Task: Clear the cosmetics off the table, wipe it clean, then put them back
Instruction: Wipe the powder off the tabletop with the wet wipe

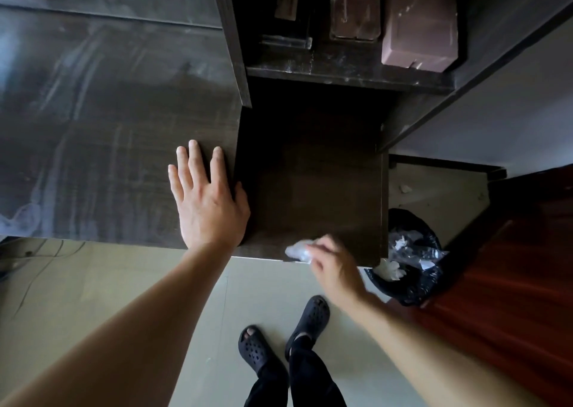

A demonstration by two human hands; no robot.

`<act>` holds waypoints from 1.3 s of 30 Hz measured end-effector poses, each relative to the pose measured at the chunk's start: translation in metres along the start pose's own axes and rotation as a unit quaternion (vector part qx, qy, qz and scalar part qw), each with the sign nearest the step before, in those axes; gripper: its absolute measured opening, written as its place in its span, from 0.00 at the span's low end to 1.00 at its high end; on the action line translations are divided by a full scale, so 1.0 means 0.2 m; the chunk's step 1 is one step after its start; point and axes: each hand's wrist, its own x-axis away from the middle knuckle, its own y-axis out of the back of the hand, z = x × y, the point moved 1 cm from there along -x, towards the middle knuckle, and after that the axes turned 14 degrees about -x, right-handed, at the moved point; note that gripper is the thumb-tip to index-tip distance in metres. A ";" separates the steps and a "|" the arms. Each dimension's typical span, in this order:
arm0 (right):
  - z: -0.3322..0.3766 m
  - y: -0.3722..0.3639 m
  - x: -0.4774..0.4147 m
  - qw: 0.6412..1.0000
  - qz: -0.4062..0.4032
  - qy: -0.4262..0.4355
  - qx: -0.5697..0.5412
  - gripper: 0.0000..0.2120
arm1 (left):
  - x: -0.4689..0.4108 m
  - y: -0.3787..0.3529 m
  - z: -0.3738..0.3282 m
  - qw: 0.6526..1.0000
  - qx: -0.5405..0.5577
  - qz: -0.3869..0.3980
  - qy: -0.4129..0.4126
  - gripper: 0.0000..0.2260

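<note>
Dark wood-grain table point(93, 127) fills the upper left of the frame, bare and streaked with smears, so I judge the clearing done and the wiping under way. The left hand point(207, 202) lies flat, fingers spread, at its right edge. Right of it, on the lower panel point(310, 174), the blurred right hand point(335, 267) pinches a crumpled white tissue point(297, 250) at the near edge. The wad has no clear long axis; it pokes toward frame left. Putting the cosmetics back remains; whether the brown boxes point(418, 25) at the top are cosmetics, I cannot tell.
</note>
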 end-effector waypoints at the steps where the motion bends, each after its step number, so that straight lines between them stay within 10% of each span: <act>1: -0.03 0.08 -0.10 0.999 -0.047 -0.014 0.007 0.20 | 0.00 0.00 0.00 1.000 0.000 0.000 0.000 0.24; 7: -0.09 0.22 -0.55 0.970 -0.180 -0.147 0.066 0.12 | 0.00 -0.01 0.00 1.000 -0.003 -0.007 0.003 0.23; 11: 0.11 -0.14 -0.19 0.996 -0.006 0.054 0.064 0.22 | 0.00 0.01 -0.01 1.000 0.017 -0.010 0.013 0.21; 15: 0.14 -0.14 -0.12 0.985 0.158 0.065 0.038 0.16 | 0.00 0.05 0.06 0.998 0.062 -0.004 -0.006 0.21; 21: 0.26 0.16 -0.91 0.999 -0.042 0.014 0.030 0.15 | 0.01 0.04 0.27 0.989 0.045 -0.026 -0.137 0.20; 25: 0.25 0.03 -1.24 0.993 -0.037 -0.073 0.088 0.14 | 0.02 0.02 0.27 0.991 0.060 -0.029 -0.120 0.19; 30: 0.29 -0.28 -0.91 0.993 -0.040 -0.072 0.082 0.17 | 0.01 0.03 0.27 0.991 0.065 -0.032 -0.116 0.19; 35: 0.21 -0.27 -0.53 0.968 0.206 0.066 0.124 0.18 | 0.01 0.04 0.26 0.991 0.063 -0.030 -0.113 0.19; 39: 0.24 -0.34 -0.42 0.993 0.084 -0.051 0.069 0.19 | 0.01 0.04 0.27 0.991 0.067 -0.026 -0.115 0.19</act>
